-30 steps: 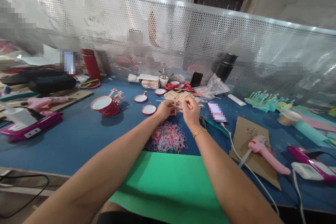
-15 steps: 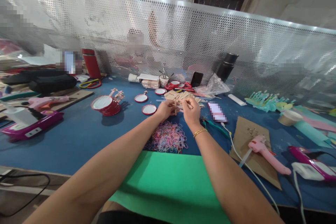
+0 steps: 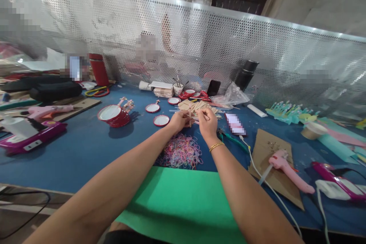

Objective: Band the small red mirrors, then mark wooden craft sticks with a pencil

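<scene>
My left hand (image 3: 180,121) is closed round a small flat wooden stick (image 3: 190,113) that stands roughly upright between the fingers, with another piece seeming to cross it. Close beside it, my right hand (image 3: 208,119) is closed in a pinch at the crossing pieces; what lies between its fingertips is too small to make out. Behind both hands spreads a pile of wooden sticks (image 3: 201,106). A heap of small coloured rubber bands (image 3: 183,152) lies below the hands, in front of a green sheet (image 3: 183,202).
Red-rimmed round pieces (image 3: 161,121) and a leaning stack of them (image 3: 110,116) sit at left. Right of my hands are a phone (image 3: 235,124), teal-handled pliers (image 3: 233,140), and a pink glue gun (image 3: 291,171) on cardboard (image 3: 259,152). A perforated metal screen (image 3: 114,38) stands behind.
Both hands stay together over the same spot, with only slight finger movement. The whole view has shifted a little.
</scene>
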`<state>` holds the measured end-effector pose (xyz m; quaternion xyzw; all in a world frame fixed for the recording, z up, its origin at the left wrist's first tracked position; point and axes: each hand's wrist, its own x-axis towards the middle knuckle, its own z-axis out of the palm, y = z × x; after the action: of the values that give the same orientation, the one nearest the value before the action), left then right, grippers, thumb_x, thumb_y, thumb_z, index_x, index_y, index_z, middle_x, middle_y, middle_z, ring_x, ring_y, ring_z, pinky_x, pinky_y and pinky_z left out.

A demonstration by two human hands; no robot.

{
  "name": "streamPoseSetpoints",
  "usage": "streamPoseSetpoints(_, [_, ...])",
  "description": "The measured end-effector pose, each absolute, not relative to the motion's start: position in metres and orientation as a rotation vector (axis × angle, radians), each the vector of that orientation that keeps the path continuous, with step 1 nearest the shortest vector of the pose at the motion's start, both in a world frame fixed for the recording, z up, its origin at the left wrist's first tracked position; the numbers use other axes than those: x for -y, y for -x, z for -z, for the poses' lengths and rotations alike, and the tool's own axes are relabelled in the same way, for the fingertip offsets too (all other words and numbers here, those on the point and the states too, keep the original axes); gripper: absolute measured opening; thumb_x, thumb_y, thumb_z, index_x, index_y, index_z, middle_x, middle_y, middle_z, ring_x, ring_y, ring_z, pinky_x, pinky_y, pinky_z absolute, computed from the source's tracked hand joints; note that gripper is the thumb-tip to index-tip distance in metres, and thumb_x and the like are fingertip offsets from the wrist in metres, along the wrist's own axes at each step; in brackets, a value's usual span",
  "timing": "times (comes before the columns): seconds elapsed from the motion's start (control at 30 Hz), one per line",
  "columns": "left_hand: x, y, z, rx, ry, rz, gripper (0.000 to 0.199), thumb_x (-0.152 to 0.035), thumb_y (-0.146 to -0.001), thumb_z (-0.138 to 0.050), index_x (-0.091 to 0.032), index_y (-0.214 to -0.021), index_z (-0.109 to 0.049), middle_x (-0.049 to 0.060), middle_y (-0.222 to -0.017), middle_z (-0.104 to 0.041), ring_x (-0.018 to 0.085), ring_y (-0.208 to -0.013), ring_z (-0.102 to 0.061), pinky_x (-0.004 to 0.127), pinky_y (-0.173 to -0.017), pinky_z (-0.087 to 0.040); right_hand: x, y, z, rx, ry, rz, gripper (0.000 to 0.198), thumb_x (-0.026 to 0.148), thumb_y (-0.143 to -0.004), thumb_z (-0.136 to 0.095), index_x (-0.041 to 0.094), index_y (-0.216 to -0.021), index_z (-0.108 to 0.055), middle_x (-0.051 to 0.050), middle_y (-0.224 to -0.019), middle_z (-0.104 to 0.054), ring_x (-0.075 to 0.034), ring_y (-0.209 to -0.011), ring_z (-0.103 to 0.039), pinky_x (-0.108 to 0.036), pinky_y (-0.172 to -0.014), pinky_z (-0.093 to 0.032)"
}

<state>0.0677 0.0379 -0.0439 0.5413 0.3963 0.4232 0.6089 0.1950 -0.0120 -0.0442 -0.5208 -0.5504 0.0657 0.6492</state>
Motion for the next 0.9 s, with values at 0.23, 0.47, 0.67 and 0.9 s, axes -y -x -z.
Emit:
streamPoseSetpoints(0.23, [-0.0350, -0.0665, 0.0419, -0.870, -1.247, -0.980, 0.019, -0.015, -0.070, -0.078, -0.015, -0.086, -0.068, 0.001, -0.068, -0.069, 0.013, -0.063, -0.067, 0.025, -0.063, -0.056, 0.0152, -0.1896, 0.0428, 1.309, 1.121, -0.200, 0.024, 0.038, -0.089, -0.055, 0.020, -0.073, -0.061, 0.001, -0.069, -0.062, -0.015, -0.067, -0.055, -0.025, -0.067, -0.042])
streamPoseSetpoints(0.47, [-0.0344, -0.0662, 0.0400, -0.931, -1.269, -0.954, 0.014, -0.015, -0.072, -0.076, -0.016, -0.083, -0.068, 0.001, -0.067, -0.069, 0.015, -0.067, -0.069, 0.022, -0.060, -0.054, 0.0119, -0.1937, 0.0453, 1.255, 1.171, -0.211, 0.024, 0.039, -0.087, -0.057, 0.020, -0.072, -0.062, 0.001, -0.067, -0.062, -0.015, -0.065, -0.055, -0.026, -0.064, -0.042])
streamPoseSetpoints(0.67, [-0.0333, -0.0656, 0.0386, -0.945, -1.256, -0.942, 0.010, -0.011, -0.077, -0.070, -0.015, -0.086, -0.069, 0.001, -0.067, -0.069, 0.013, -0.068, -0.069, 0.022, -0.063, -0.055, 0.0151, -0.1927, 0.0421, 1.233, 1.164, -0.228, 0.024, 0.040, -0.086, -0.057, 0.020, -0.072, -0.062, 0.001, -0.066, -0.062, -0.015, -0.064, -0.054, -0.025, -0.064, -0.043])
streamPoseSetpoints(0.9, [-0.0318, -0.0654, 0.0380, -0.901, -1.250, -0.959, 0.013, -0.016, -0.073, -0.078, -0.014, -0.082, -0.068, 0.000, -0.067, -0.067, 0.012, -0.065, -0.066, 0.027, -0.070, -0.057, 0.0155, -0.1881, 0.0436, 1.289, 1.121, -0.232, 0.020, 0.036, -0.087, -0.055, 0.020, -0.076, -0.062, -0.001, -0.075, -0.067, -0.016, -0.071, -0.059, -0.027, -0.069, -0.046])
